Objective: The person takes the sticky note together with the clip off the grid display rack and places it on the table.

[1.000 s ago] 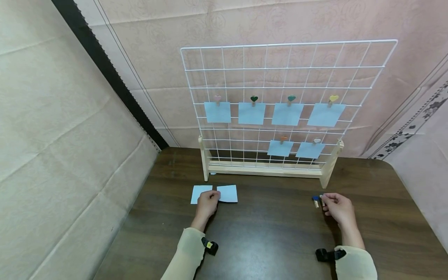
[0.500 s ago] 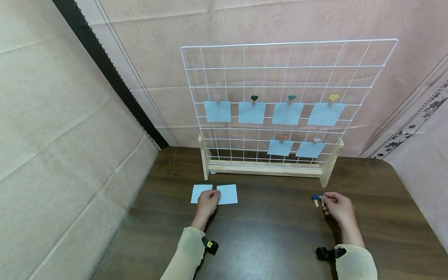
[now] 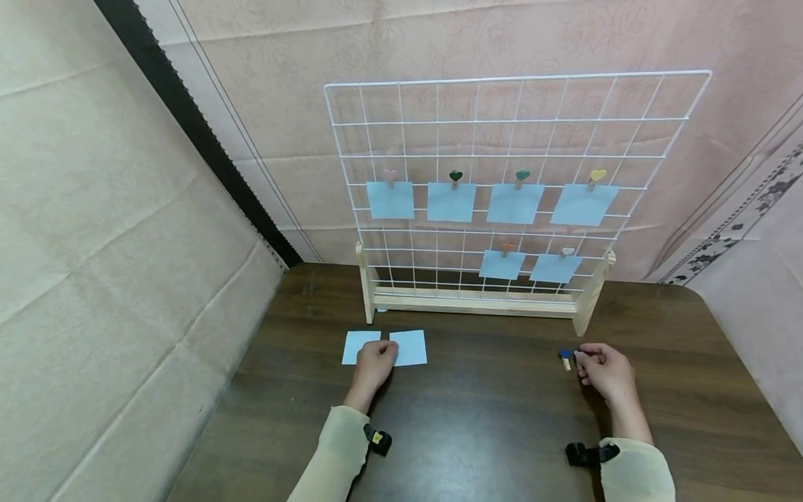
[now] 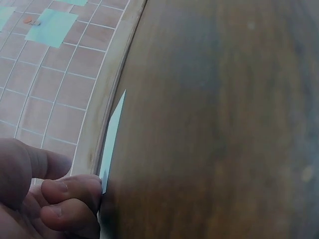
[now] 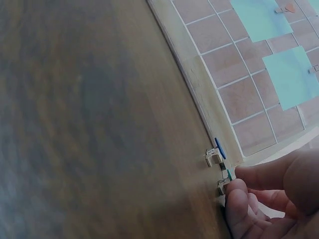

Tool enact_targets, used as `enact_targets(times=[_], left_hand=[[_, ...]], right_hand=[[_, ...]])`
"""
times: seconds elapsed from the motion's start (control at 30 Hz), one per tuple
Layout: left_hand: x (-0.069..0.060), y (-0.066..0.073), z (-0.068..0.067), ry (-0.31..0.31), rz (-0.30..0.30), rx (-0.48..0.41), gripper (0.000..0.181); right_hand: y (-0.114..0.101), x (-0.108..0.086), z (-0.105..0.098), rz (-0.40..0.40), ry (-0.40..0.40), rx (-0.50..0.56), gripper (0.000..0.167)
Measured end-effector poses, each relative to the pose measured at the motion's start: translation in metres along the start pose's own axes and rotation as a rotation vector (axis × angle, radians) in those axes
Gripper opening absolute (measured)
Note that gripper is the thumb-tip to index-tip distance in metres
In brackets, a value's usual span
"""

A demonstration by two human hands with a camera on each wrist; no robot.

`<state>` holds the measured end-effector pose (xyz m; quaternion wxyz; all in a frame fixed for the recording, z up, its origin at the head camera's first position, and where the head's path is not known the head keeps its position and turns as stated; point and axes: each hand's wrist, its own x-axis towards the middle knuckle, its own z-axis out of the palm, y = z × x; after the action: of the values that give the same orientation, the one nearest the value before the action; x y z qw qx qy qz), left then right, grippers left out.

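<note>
My left hand (image 3: 374, 364) pinches the left edge of a light blue card (image 3: 410, 347) on the brown table; another blue card (image 3: 359, 344) lies just left of it, partly under the hand. In the left wrist view the card (image 4: 113, 137) shows as a thin strip beyond the curled fingers. At the right, my right hand (image 3: 606, 373) holds a small clip between thumb and fingers. In the right wrist view this clip (image 5: 223, 185) has a green top. A blue-topped clip (image 3: 566, 359) lies just left of the right hand.
Behind the hands stands a white wire grid (image 3: 518, 123) on a pale wooden base (image 3: 477, 305). Several blue cards hang on it from heart-topped clips, four-wide above and two below at the right. Patterned cloth (image 3: 251, 42) hangs behind.
The left hand and the card it pinches have shifted very slightly to the right. The right hand has hardly moved.
</note>
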<state>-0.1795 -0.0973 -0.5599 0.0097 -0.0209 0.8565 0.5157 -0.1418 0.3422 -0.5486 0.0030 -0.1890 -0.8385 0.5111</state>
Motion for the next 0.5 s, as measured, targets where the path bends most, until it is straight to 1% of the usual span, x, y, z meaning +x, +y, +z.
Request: enact_targets(times=[0.07,0.2,0.43,0.5], left_hand=[[-0.0008,0.0007,-0.0004,-0.005,0.003,0.013,0.041],[-0.0025,0.0016,-0.0016,-0.015,0.02,0.035,0.028],[-0.0047,0.0031,-0.0016,-0.017,0.048,0.013,0.031],[-0.0043,0.0028,-0.0013,-0.028,0.067,0.028,0.029]], right_hand=[[0.0003,-0.0001,0.0002,0.003,0.003,-0.005,0.033],[0.0007,-0.0004,0.0003,-0.002,0.009,0.004,0.035],[-0.0001,-0.0017,0.0001,0.008,0.015,0.024,0.041],[-0.0004,-0.0018,-0.0003,0.007,0.018,0.024,0.042]])
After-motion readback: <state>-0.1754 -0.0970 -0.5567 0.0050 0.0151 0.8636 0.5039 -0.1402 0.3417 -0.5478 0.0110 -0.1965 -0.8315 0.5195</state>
